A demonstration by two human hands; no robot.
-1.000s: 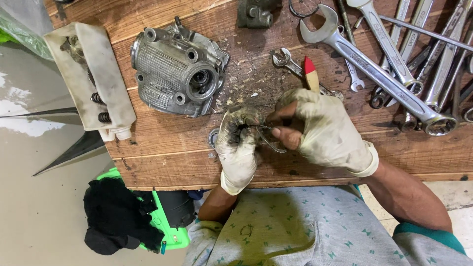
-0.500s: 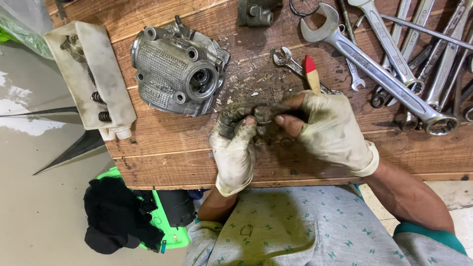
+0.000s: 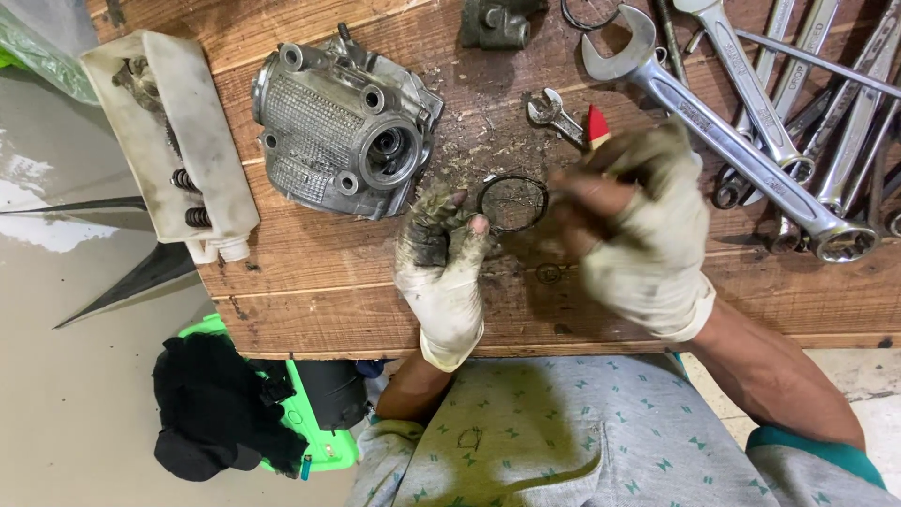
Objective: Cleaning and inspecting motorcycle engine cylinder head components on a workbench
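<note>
Both hands wear dirty white gloves with the fingertips worn through. My left hand pinches a thin dark ring by its left edge. My right hand holds the ring's right side, and the ring is stretched out between them above the wooden bench. A tool with a red tip pokes out behind my right hand. A grey metal cylinder head lies on the bench to the left of my hands.
Several large spanners lie spread at the right, with a small one near the middle. A cut white plastic container with springs sits at the left edge. A small metal part lies at the back. Green and black items sit below.
My hands have lifted and drawn apart. The ring, bunched between them earlier, now shows as a full open circle held at both sides.
</note>
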